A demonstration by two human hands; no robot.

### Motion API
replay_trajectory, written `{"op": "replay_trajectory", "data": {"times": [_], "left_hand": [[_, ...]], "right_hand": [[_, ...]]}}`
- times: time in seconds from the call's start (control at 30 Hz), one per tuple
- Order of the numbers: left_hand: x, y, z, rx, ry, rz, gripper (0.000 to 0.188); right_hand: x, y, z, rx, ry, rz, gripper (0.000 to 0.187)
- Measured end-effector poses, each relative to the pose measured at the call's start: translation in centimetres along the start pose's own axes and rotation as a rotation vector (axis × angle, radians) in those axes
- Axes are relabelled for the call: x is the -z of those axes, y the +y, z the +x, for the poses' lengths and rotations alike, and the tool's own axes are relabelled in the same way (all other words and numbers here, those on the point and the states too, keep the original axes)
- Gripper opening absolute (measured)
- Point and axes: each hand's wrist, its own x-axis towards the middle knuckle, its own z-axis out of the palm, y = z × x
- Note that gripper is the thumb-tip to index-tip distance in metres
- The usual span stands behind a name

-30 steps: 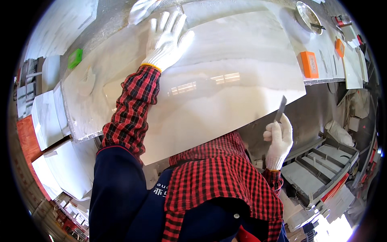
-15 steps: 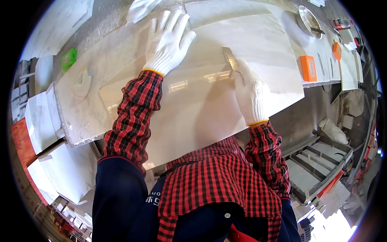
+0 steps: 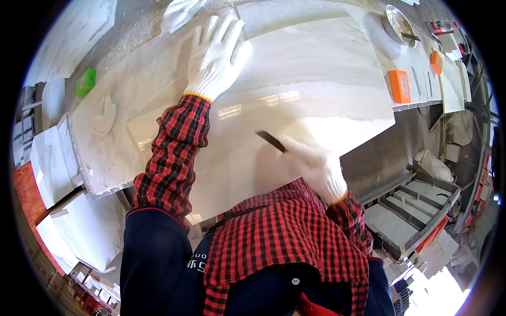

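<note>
A large pale slab with faint grey veins was laid flat across a workbench, filling the middle of the view, its near edge just in front of the person's chest. A thin dark blade was held flat against its surface near that edge, tilted up and to the left. The blade was gripped by the right hand, gloved in white, its fingers closed around the handle. The left hand, also gloved in white, was spread open with its fingers apart and pressed palm down on the far part of the slab. Both forearms were covered by red and black checked sleeves.

A second slab was seen beneath, jutting out to the left, with a spare white glove lying on it. A green block was set beyond it. To the right, an orange block and a round metal dish were placed on a neighbouring bench.
</note>
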Motion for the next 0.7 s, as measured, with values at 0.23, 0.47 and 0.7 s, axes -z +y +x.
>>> {"op": "replay_trajectory", "data": {"times": [0.23, 0.47, 0.7], "left_hand": [[0.6, 0.2, 0.1, -0.040, -0.073, 0.145, 0.056], [-0.2, 5.4, 1.7, -0.281, -0.150, 0.112, 0.057], [-0.8, 17.1, -3.7, -0.495, -0.297, -0.117, 0.057]], "right_hand": [[-1.1, 2.9, -8.4, -0.066, 0.151, -0.034, 0.040], [-2.4, 4.2, -11.3, -0.151, 0.266, 0.064, 0.041], [-2.6, 4.1, -12.6, -0.378, 0.593, 0.438, 0.045]]}}
